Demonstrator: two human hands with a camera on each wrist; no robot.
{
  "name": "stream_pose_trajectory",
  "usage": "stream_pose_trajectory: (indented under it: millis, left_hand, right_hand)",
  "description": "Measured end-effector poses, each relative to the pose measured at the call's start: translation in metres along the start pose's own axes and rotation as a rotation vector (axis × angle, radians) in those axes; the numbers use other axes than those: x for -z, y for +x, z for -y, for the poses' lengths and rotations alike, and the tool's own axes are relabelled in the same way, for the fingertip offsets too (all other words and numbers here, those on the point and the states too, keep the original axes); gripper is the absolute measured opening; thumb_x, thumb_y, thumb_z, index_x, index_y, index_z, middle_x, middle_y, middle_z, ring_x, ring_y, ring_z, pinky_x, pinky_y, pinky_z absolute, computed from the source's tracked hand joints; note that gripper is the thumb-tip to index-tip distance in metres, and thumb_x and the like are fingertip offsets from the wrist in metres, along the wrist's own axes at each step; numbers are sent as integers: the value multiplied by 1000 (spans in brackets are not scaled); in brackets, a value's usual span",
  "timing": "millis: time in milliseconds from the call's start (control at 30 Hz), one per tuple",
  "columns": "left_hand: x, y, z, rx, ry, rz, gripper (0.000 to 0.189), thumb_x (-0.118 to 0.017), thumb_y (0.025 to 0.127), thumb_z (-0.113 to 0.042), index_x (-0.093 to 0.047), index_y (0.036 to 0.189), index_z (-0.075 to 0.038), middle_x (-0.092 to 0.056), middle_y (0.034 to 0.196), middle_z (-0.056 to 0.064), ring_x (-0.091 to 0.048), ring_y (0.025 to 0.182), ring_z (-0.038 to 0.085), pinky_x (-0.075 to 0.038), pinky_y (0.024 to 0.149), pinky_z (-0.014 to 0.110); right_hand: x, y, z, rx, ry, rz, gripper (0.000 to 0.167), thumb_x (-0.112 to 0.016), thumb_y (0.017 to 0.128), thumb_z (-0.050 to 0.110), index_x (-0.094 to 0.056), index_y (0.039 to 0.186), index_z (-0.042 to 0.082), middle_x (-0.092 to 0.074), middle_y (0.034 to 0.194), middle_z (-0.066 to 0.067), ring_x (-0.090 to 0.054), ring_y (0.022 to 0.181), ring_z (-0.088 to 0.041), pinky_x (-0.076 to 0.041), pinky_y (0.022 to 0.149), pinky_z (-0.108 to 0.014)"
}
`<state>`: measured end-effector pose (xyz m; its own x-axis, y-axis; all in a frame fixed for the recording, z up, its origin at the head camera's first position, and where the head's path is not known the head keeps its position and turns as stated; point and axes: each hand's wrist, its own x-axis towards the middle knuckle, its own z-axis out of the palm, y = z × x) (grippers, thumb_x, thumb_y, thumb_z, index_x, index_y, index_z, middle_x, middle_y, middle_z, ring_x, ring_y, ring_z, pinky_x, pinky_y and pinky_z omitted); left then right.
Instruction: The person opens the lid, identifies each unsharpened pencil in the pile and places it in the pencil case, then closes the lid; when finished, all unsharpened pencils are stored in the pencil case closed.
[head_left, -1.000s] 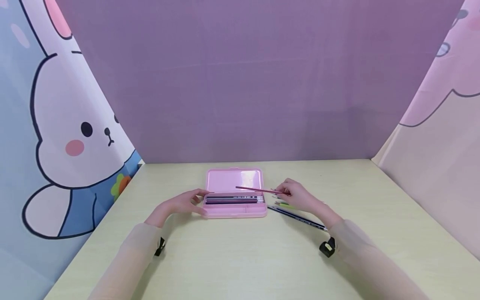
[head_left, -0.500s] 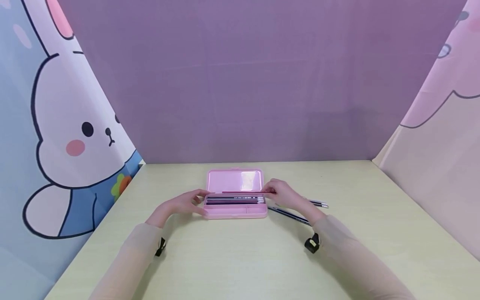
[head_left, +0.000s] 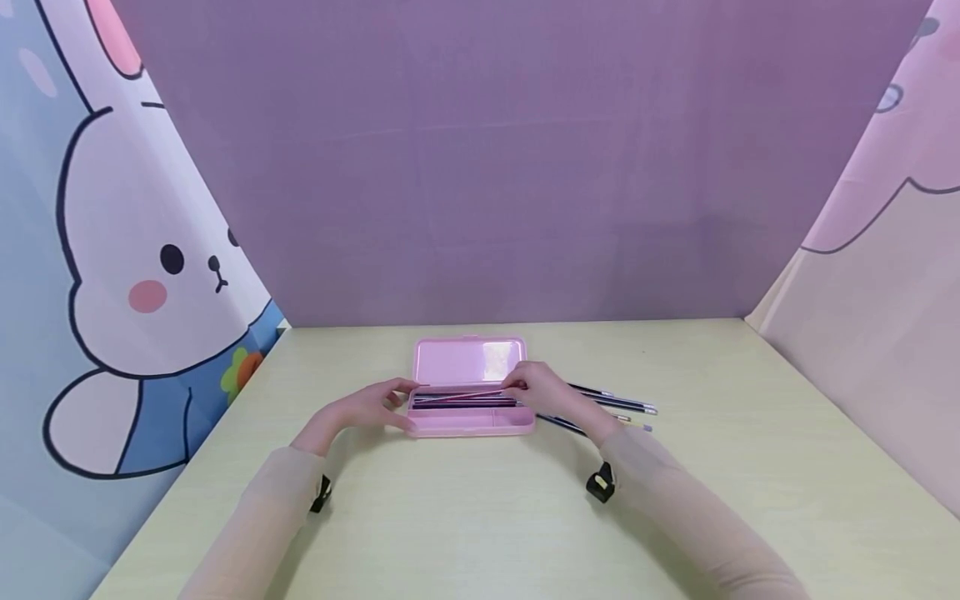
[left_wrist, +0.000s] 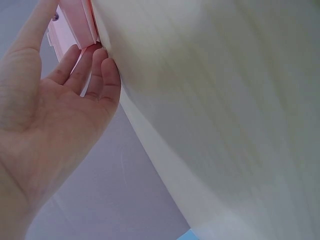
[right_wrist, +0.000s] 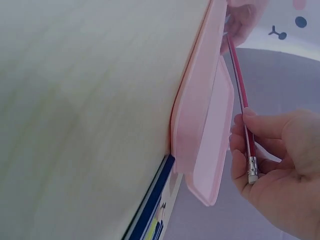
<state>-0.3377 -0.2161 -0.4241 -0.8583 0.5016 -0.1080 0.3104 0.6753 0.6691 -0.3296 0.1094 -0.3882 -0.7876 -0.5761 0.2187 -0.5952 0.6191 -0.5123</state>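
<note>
A pink pencil case [head_left: 457, 423] lies with its lid raised on the table, several dark pencils [head_left: 465, 406] side by side in its rear compartment. My left hand [head_left: 371, 405] holds the case's left end, thumb at the front corner and fingers at the back; the left wrist view shows these fingers [left_wrist: 110, 82] curled at the edge. Between thumb and fingers, my right hand [head_left: 543, 390] pinches a red pencil [right_wrist: 237, 70] near its white eraser end. The pencil slants over the dark ones, its far end low at the left of the compartment.
More pencils [head_left: 626, 404] lie on the table right of the case, partly hidden under the right forearm. One dark blue pencil [right_wrist: 152, 197] reaches the case's right end. A purple backdrop [head_left: 480, 167] stands behind the table [head_left: 450, 517].
My right hand has carried the red pencil leftward from beside the case to over its rear compartment, lowering the pencil's far end. The left hand has stayed at the case.
</note>
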Motion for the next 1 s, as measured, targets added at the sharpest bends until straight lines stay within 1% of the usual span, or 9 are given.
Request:
stream_pose_trajectory:
  millis: [100, 267, 367, 467, 567, 667, 833, 1000]
  left_hand:
    - [0, 1, 0, 0, 10, -1, 76, -77, 76, -35, -41, 140, -14, -48, 134, 8, -47, 112, 28, -39, 99, 47]
    - [-1, 2, 1, 7, 18, -1, 77, -77, 76, -36, -41, 140, -14, -48, 134, 8, -47, 112, 27, -39, 99, 46]
    - [-1, 2, 2, 5, 13, 1, 76, -77, 76, -35, -41, 140, -14, -48, 134, 8, -48, 112, 27, -39, 99, 46]
    - [0, 1, 1, 2, 9, 3, 76, -77, 76, -34, -41, 140, -13, -48, 134, 8, -48, 113, 28, -39, 99, 46]
    - [0, 2, 1, -2, 8, 2, 76, -77, 77, -34, -41, 140, -13, -48, 134, 9, -48, 113, 28, -39, 99, 47]
    - [0, 2, 1, -2, 7, 2, 76, -77, 76, -34, -41, 140, -13, -48, 134, 8, -48, 113, 28, -39, 99, 46]
    - [0, 2, 1, 0, 2, -1, 76, -77, 76, -34, -41, 140, -12, -49, 133, 8, -48, 113, 27, -40, 98, 46]
    - [-1, 2, 2, -2, -4, -2, 75, -77, 76, -33, -42, 139, -12, -49, 133, 8, -49, 112, 27, -40, 97, 45]
  right_hand:
    - [-4, 4, 0, 10, -25, 16, 14, -63, 87, 4, -71, 96, -3, -64, 83, -8, -52, 73, -12, -45, 64, -20]
    - [-11, 10, -3, 28, -70, 43, 15, -63, 87, 5, -72, 97, -1, -65, 84, -8, -53, 73, -11, -46, 65, -20]
    - [-15, 12, -3, 22, -67, 69, 16, -62, 87, 5, -72, 98, 0, -66, 87, -8, -54, 75, -12, -46, 66, -21]
    - [-18, 14, -2, 5, -44, 88, 16, -61, 87, 5, -72, 99, 0, -68, 90, -8, -58, 79, -13, -49, 71, -23]
    - [-20, 15, -2, 4, -28, 88, 15, -61, 87, 4, -71, 98, -1, -70, 92, -9, -62, 84, -16, -52, 76, -26]
    - [-22, 17, -3, 10, -28, 81, 15, -61, 87, 3, -71, 97, -1, -71, 92, -9, -63, 86, -18, -52, 79, -27]
    - [-24, 19, -5, 14, -53, 74, 13, -62, 86, 3, -72, 93, 0, -68, 87, -7, -59, 83, -16, -50, 77, -27]
    - [-25, 20, -7, -19, -42, 91, 12, -62, 87, 3, -71, 94, 1, -68, 88, -7, -59, 84, -16, -51, 77, -26]
